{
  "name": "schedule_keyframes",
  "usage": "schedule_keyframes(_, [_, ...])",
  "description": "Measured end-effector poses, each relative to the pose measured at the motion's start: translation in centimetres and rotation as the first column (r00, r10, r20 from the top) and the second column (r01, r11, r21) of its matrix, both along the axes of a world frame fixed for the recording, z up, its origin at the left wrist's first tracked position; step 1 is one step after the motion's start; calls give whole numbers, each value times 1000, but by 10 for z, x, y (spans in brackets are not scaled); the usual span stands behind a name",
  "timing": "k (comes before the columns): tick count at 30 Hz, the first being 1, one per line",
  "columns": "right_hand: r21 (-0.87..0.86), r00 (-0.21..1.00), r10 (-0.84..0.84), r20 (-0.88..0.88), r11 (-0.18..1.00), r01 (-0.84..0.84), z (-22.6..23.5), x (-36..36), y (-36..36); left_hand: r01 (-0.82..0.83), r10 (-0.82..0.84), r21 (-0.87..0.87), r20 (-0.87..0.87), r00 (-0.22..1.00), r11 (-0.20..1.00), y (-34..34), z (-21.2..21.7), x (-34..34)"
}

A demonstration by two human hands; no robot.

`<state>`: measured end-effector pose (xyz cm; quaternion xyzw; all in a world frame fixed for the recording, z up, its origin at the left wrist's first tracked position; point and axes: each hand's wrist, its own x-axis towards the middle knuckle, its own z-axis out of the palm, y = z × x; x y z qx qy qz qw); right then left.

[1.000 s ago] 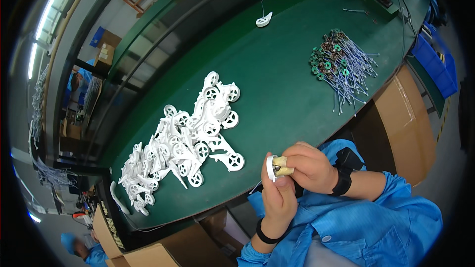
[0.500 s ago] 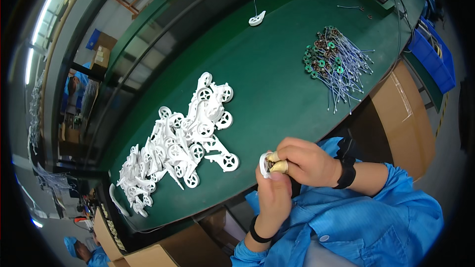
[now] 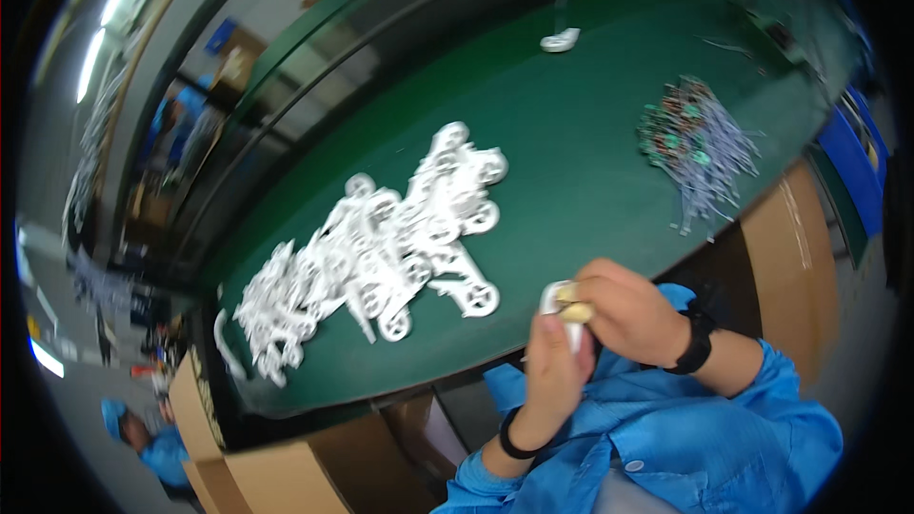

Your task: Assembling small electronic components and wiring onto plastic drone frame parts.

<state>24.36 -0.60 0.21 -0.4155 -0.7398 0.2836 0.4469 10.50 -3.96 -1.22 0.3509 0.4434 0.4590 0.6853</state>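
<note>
My left hand is closed around a white plastic part with a rounded end, held just past the table's near edge. My right hand meets it from the right, thumb and finger pinched together at the rounded end. Yellowish finger cots cover those fingertips. Whatever lies between them is blurred and hidden. Left of my hands, a heap of similar white plastic parts with spoked round ends spreads over the green table.
A pile of small green and copper-coloured pieces with pale wires lies at the right. One white part with a wire rests near the far edge. Cardboard boxes stand below the table, a blue bin at right. Another person is at lower left.
The view has shifted, so the table and heaps appear farther right, with some blur. Both my hands stay together on the white part, which looks turned a little more upright.
</note>
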Motion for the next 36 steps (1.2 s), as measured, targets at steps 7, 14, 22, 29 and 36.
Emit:
schedule_keyframes(7, [-51, 980, -186, -72, 982, 183, -25, -10, -2, 41, 82, 351, -328, 941, 935, 6, -26, 14])
schedule_keyframes(14, [-148, 988, -83, -128, 987, 64, -8, -12, -3, 35, 35, 445, -149, 988, 895, 9, -26, 12])
schedule_keyframes(22, [-505, 978, -21, -207, 859, -88, 29, 2, 63, 101, -147, 321, 121, 982, 942, 18, -17, -38])
schedule_keyframes(29, [-612, 907, -212, 364, 680, 404, 37, 97, 229, 187, -3, 589, -298, 955, 786, 43, -26, -51])
schedule_keyframes(36, [-686, 858, -357, 371, 518, 512, 13, 123, 342, 64, 138, 719, -219, 966, 693, 41, -33, -45])
